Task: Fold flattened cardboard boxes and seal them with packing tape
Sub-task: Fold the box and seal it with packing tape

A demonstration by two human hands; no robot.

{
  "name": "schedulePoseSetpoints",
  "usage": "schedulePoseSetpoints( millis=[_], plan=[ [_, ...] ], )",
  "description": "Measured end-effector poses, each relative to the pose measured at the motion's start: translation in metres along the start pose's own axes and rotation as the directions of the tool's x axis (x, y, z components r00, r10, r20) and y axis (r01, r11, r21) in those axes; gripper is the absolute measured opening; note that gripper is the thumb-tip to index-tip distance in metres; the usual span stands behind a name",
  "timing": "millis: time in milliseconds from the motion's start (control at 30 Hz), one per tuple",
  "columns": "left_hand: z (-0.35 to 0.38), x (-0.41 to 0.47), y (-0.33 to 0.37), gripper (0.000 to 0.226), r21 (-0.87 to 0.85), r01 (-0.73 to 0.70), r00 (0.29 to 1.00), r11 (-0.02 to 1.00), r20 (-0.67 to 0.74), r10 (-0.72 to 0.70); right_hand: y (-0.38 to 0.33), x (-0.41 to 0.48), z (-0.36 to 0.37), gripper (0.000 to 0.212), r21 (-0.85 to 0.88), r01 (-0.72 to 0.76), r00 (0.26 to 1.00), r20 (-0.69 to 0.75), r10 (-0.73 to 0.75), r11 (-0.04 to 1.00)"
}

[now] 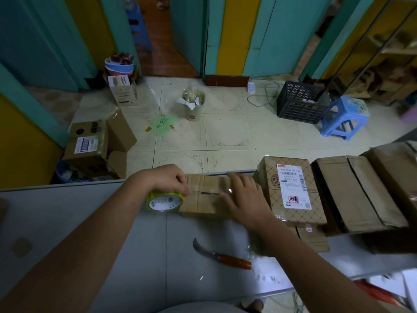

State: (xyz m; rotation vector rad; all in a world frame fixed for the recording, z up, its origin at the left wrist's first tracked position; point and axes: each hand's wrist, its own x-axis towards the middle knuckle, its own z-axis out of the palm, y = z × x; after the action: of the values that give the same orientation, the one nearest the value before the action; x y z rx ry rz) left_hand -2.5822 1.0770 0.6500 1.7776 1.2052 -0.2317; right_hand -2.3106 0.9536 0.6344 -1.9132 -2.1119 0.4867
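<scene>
**Cardboard box is light and thin-walled: press gently, load the edges**

Cardboard like this is stiff along its folds but gives in the middle of a flap, so treat the small box (204, 199) as light and easy to dent. It sits on the grey table (112, 233) near the far edge, between your two hands, with a strip of clear tape across its top seam.

Your left hand (168, 177) has its grip curled round the tape roll (164, 201), which touches the box's left end. Your right hand (244, 197) lies flat on the top, fingers straight, clamped on nothing, pressing the tape down.

An empty box will probably slide on the smooth table, so that flat palm is what pins it. Put the weight over the side walls, not over the seam gap. The tape is glossy and sticky, so pull it taut from the roll, not by the film.

The knife (222, 256) lies nearer you, apart from both hands. A labelled parcel (291, 188) stands just beside the box on the right.
</scene>
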Motion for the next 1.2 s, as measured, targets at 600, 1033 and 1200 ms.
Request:
schedulePoseSetpoints(
  millis=[600, 1033, 1200],
  plan=[
    [0.021, -0.042, -0.007, 0.066, -0.193, -0.014, 1.0, 0.981, -0.021, 0.01, 0.004, 0.049, -0.002, 0.112, -0.172, 0.412, 0.868, 0.373, -0.329, 0.895],
    [0.059, -0.088, -0.054, 0.023, -0.238, 0.164, 0.962, 0.957, -0.178, -0.208, 0.031, 0.069, -0.011, 0.106, -0.14, 0.49, 0.82, 0.409, -0.401, 0.86],
    [0.045, -0.1, -0.029, 0.026, -0.343, 0.05, 0.952, 0.938, -0.269, -0.149, 0.02, 0.072, -0.008, 0.109, -0.158, 0.528, 0.788, 0.459, -0.411, 0.835]
  ],
)
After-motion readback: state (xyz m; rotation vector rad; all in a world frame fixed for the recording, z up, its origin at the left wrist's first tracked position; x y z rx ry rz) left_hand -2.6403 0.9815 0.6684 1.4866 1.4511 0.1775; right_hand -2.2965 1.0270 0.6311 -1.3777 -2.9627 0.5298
